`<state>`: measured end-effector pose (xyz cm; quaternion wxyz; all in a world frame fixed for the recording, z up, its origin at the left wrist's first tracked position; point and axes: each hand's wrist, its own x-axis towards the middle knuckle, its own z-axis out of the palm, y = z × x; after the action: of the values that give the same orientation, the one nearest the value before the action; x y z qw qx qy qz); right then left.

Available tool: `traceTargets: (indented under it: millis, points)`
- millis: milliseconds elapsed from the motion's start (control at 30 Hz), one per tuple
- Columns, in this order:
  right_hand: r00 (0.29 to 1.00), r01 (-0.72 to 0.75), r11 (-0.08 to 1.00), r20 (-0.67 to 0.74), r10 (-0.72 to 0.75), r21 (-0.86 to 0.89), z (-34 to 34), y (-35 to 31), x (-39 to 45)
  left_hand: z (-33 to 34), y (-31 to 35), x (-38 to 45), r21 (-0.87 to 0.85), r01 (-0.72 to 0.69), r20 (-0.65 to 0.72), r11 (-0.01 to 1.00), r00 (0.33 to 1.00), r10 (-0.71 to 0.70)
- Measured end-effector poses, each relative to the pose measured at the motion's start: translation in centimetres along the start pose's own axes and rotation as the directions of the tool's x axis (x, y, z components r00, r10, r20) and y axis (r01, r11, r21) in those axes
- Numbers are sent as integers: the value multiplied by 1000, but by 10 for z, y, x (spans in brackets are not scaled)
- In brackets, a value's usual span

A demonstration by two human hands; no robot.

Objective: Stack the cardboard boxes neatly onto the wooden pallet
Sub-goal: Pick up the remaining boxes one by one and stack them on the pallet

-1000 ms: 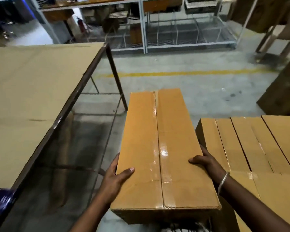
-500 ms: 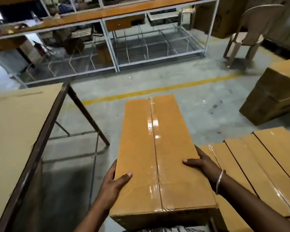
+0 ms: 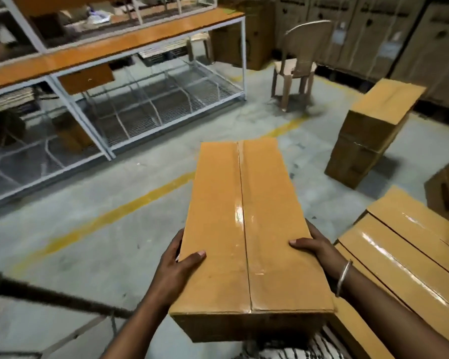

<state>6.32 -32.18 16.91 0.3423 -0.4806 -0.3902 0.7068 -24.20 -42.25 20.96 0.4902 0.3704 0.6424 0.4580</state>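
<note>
I hold a long taped cardboard box (image 3: 244, 229) level in front of me, its far end pointing away. My left hand (image 3: 175, 270) grips its left side with the thumb on top. On the box's right side is my right hand (image 3: 315, 251), a bangle on its wrist, also gripping. A layer of the same boxes (image 3: 405, 257) lies side by side at the lower right, close to the held box. No wooden pallet shows; whatever is under that layer is hidden.
A stack of two cardboard boxes (image 3: 371, 136) stands on the concrete floor at right, with a plastic chair (image 3: 298, 63) behind it. A metal rack with an orange shelf (image 3: 130, 47) spans the back left. A dark table frame (image 3: 49, 296) crosses the lower left. A yellow line (image 3: 114, 213) crosses the floor.
My view has swung to the right: the cardboard-topped table has left the frame on the left, the chair and standing boxes have come in. Both hands keep their grip on the box.
</note>
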Motion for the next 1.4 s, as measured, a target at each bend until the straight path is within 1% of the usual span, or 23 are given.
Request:
traceTargets:
  millis: [100, 200, 400, 533, 600, 700, 767, 867, 1000, 1067, 1133, 1300, 1400]
  points:
    - [997, 8, 999, -71, -5, 43, -10, -12, 48, 9, 17, 78, 28, 2, 76, 1000, 997, -4]
    - [993, 5, 992, -118, 9, 124, -29, -24, 104, 29, 27, 156, 48, 18, 110, 999, 994, -23]
    - [978, 13, 983, -207, 25, 182, -71, -87, 209, 81, 77, 295, 82, 13, 198, 997, 980, -29]
    - [958, 34, 978, -287, 27, 205, -93, -126, 252, 110, 104, 370, 109, 37, 238, 993, 969, -63]
    - [944, 57, 980, -330, 10, 193, -107, -141, 269, 127, 115, 404, 108, 51, 286, 993, 955, -81]
    - [906, 84, 980, -423, 1, 183, -127, -161, 294, 157, 127, 457, 137, 22, 391, 990, 917, -75]
    - [863, 98, 976, -505, 13, 194, -142, -168, 312, 181, 135, 498, 161, -5, 478, 987, 875, -73]
    - [792, 111, 974, -609, 33, 198, -153, -184, 333, 215, 153, 557, 181, -42, 603, 983, 794, -77]
    - [653, 203, 957, -757, 26, 208, -155, -213, 346, 260, 179, 622, 223, -78, 727, 972, 678, -113]
    - [583, 270, 944, -813, -3, 191, -160, -227, 347, 287, 190, 647, 215, -133, 786, 968, 611, -91]
    - [512, 307, 936, -859, -12, 170, -165, -234, 342, 318, 198, 664, 216, -179, 847, 960, 523, -94]
    - [341, 316, 920, -932, 118, 232, -195, -223, 326, 410, 218, 681, 244, -293, 932, 924, 333, -141]
    - [288, 353, 892, -940, 183, 282, -220, -207, 318, 468, 215, 678, 280, -349, 950, 894, 232, -207]
